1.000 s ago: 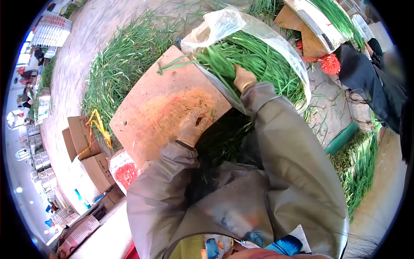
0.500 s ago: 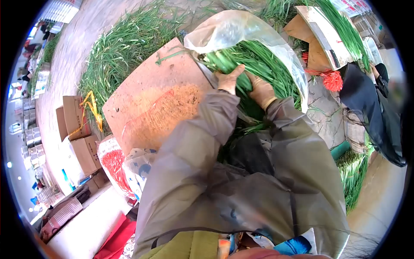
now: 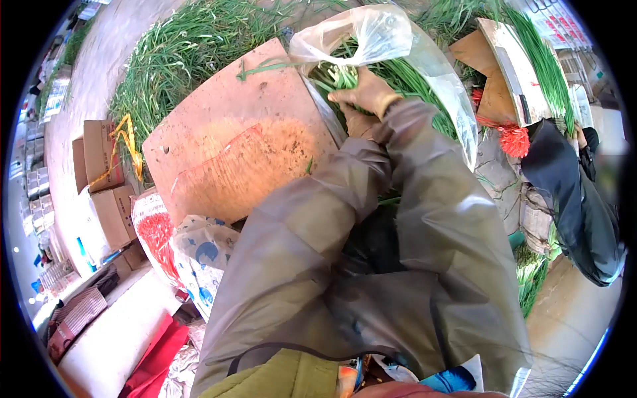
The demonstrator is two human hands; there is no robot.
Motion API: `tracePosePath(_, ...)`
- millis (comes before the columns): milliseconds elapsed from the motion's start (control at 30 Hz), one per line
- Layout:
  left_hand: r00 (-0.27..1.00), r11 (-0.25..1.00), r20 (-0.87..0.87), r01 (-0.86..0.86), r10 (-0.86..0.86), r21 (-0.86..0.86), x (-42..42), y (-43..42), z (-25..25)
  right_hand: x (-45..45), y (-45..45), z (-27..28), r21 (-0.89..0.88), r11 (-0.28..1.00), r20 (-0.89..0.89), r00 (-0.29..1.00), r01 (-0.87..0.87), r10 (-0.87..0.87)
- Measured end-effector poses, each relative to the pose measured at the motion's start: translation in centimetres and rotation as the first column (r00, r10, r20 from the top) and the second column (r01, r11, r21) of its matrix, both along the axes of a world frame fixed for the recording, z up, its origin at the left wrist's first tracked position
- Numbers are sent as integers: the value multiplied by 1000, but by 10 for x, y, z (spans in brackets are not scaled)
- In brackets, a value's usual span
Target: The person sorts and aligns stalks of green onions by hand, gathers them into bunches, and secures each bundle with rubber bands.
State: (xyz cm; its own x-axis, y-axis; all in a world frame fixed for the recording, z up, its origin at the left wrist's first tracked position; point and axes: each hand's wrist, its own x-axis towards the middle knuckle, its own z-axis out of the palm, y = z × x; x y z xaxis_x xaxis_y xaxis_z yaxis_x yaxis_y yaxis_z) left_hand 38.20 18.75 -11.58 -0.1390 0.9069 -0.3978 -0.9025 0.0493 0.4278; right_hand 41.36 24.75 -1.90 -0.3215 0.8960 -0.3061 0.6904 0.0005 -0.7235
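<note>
Right hand (image 3: 371,91) closed around a bunch of green stalks (image 3: 337,77), pale ends showing, the person reaches over the opening of a clear plastic bag (image 3: 446,87). The left hand (image 3: 360,124) lies just below it, partly covered, so its grip cannot be told. More long green leaves (image 3: 405,74) fill the bag. Beside the bag slants a reddish board (image 3: 232,159), dirt scattered across it. A leafy heap (image 3: 179,60) lies beyond the board, and cardboard boxes (image 3: 114,215) stand to its left.
</note>
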Motion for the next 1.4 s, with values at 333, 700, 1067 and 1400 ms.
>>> tracePosePath(333, 366, 956, -928, 292, -72, 41, -87, -68, 102, 95, -12, 53, -15, 968, -688, 700, 250, -191)
tracePosePath(700, -358, 919, -923, 393, 143, -10, 20, -38, 141, 113, -72, 66, 49, 943, -873, 472, 329, -119)
tracePosePath(1067, -764, 391, -644, 605, 40, -694, 7, -22, 68, 130, -105, 146, 86, 865, -805, 547, 494, -232)
tracePosePath(1400, 201, 803, -978, 591, -58, 74, -116, -68, 151, 154, -152, 286, 119, 846, -852, 491, 520, -182)
